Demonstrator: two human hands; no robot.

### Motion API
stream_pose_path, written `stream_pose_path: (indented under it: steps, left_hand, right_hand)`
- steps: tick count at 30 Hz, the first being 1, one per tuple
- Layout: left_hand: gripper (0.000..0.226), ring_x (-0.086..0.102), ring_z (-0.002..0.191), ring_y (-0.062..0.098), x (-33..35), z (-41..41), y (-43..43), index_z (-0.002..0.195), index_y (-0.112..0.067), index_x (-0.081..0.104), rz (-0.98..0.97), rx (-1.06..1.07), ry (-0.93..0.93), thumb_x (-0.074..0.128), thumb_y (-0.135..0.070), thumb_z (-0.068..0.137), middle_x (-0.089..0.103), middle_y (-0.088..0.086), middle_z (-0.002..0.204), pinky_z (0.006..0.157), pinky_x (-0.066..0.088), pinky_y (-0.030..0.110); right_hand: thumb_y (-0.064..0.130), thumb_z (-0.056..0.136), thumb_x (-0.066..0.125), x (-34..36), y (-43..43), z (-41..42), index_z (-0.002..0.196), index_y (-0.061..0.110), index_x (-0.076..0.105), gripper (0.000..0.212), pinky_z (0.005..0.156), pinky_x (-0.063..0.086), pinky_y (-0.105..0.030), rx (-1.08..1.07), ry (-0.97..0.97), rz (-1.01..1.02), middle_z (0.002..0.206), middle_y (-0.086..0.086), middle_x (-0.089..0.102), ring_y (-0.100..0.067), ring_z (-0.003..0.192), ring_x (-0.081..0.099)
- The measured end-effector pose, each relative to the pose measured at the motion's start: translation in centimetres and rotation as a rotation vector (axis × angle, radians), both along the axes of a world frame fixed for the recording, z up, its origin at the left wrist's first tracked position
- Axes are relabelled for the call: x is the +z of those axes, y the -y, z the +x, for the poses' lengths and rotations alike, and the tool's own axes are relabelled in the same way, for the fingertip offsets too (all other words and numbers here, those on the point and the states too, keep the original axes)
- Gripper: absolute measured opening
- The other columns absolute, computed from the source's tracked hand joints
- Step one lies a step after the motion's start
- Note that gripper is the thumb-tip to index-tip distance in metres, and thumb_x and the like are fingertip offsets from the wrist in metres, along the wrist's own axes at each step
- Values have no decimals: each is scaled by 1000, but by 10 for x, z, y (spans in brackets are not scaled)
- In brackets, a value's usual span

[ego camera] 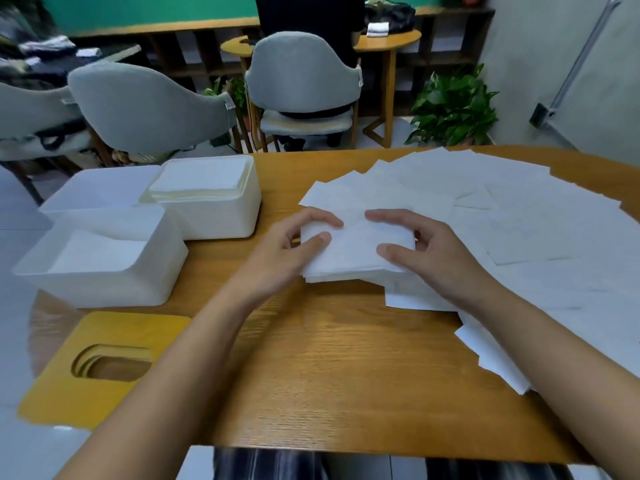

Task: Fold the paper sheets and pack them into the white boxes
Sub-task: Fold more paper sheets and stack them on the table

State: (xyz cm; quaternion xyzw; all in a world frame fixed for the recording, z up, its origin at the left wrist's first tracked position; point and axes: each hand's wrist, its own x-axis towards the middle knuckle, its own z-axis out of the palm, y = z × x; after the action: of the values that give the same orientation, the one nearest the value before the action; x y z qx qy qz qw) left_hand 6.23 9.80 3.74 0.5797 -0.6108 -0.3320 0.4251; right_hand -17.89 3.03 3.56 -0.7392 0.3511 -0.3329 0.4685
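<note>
A small stack of folded white paper sheets [356,251] lies in the middle of the wooden table [332,358]. My left hand [294,244] holds its left edge, thumb on top and fingers curled over the far corner. My right hand [426,251] grips its right side, thumb on top and fingers over the far edge. Loose unfolded sheets [519,216] fan out over the right half of the table. Three white boxes stand at the left: a near one [104,275] with paper inside, a far left one [90,199], and a far one [221,213] filled with folded paper.
A yellow lid with an oval slot [104,365] lies at the table's near left. Grey chairs [301,81] stand beyond the far edge, with a potted plant [453,109] at the back right. A second round table [384,43] stands behind.
</note>
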Motion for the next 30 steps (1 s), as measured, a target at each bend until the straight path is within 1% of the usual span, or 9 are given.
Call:
stream_pose_path:
  steps: [3,4,7,8,11,15,21,26,30]
  left_hand:
    - [12,54,99,-13,8,16,-14,111,-35,74,-71,104,0,67,-30,103,60,-42,109,78,47,15]
    - [11,56,99,-9,12,21,-19,110,-36,74,-91,131,-3,69,-31,101,63,-37,108,76,48,17]
    - [13,64,106,17,25,40,-37,111,-36,76,-128,170,6,72,-33,99,70,-7,117,84,56,39]
    - [13,66,105,17,30,47,-44,111,-32,76,-145,170,-2,73,-30,98,71,-5,116,83,57,38]
    - [14,69,100,14,45,73,-66,112,-25,77,-161,170,3,73,-24,99,74,-8,112,78,56,29]
    - [13,67,106,12,58,120,-91,111,-26,78,-138,231,32,73,-23,98,73,-9,117,81,55,24]
    - [17,58,107,-13,72,189,-125,113,-27,78,-106,378,100,75,-24,96,67,-15,124,78,50,11]
    - [17,56,118,-1,77,242,-133,112,-31,78,-55,457,177,76,-28,95,66,-20,121,85,49,24]
    - [16,69,99,20,81,276,-130,112,-31,77,18,469,316,75,-26,97,72,-5,113,83,59,37]
  right_hand:
    - [16,96,73,8,-11,18,129,41,68,41,89,52,-13,-15,8,-29,132,25,60,7,114,56]
    - [18,96,74,10,-14,24,128,42,67,41,89,53,-14,-27,9,-43,130,28,58,9,113,55]
    - [21,94,76,20,-26,43,128,42,65,41,86,52,-11,-45,25,-65,126,31,54,18,110,50]
    - [21,94,76,23,-31,51,128,42,65,42,85,52,-10,-36,35,-69,126,31,54,19,110,50]
    - [21,91,79,32,-45,77,129,42,65,45,85,55,-14,-3,63,-65,132,24,55,10,116,54]
    - [21,87,84,39,-62,121,129,41,66,50,91,62,-32,71,83,-7,133,9,63,-13,115,67]
    - [16,87,83,50,-75,194,129,30,68,47,84,62,-28,126,80,55,123,5,65,-10,96,72]
    - [17,84,86,54,-74,255,126,31,70,47,86,63,-39,159,13,35,109,2,71,-11,87,73]
    - [30,84,86,55,-69,289,133,28,67,53,72,49,-23,195,-167,-134,104,4,67,-12,91,65]
